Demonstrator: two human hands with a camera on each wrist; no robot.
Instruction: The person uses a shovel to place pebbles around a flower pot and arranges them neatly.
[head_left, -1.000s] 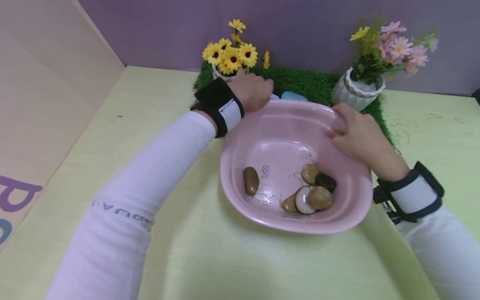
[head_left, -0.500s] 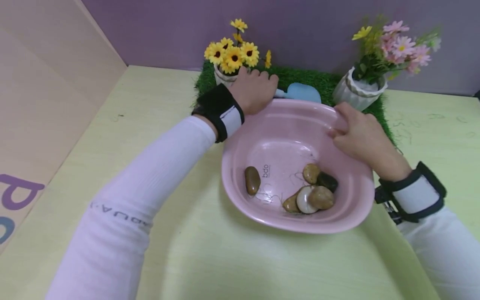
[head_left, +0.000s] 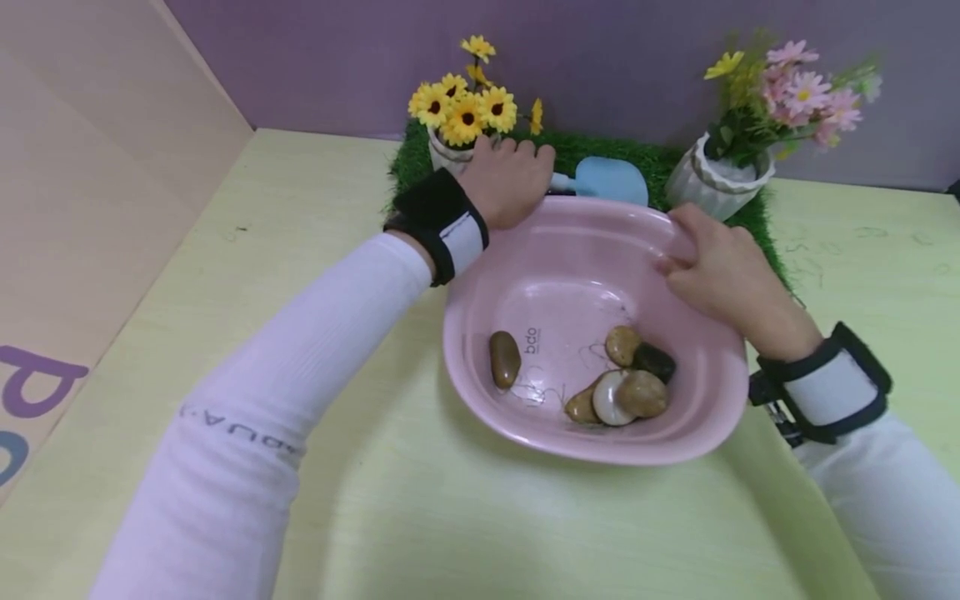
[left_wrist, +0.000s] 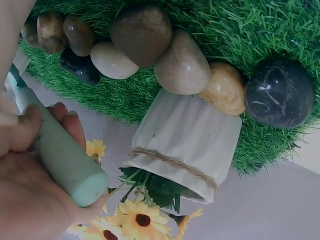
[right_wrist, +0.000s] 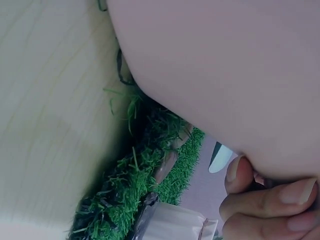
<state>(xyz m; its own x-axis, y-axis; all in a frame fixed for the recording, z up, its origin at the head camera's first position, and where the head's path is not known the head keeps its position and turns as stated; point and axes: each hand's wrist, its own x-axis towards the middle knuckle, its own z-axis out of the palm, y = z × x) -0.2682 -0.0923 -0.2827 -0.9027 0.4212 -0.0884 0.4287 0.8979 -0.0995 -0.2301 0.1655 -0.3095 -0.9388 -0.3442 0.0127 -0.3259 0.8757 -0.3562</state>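
The pink basin (head_left: 555,304) tilts toward me and holds several smooth stones, among them a brown stone (head_left: 505,359) at left and a white stone (head_left: 612,399) at right. My right hand (head_left: 723,271) grips its far right rim, fingers (right_wrist: 267,197) curled beneath the edge. Beyond the far left rim, my left hand (head_left: 508,182) holds a small shovel. Its pale blue blade (head_left: 611,179) shows past the rim in the head view, partly hidden by the basin. Fingers wrap the blue-green handle (left_wrist: 67,155) in the left wrist view.
Artificial grass (head_left: 600,150) lies behind the basin on the pale wooden table (head_left: 337,467). Two white pots stand on it: one with yellow flowers (head_left: 465,112), one with pink flowers (head_left: 806,96). Stones (left_wrist: 182,65) line the grass near a pot (left_wrist: 187,140). A purple wall rises behind.
The shovel's blade has risen into fuller view above the basin's far rim and shifted slightly right. My right hand and the basin have stayed nearly still.
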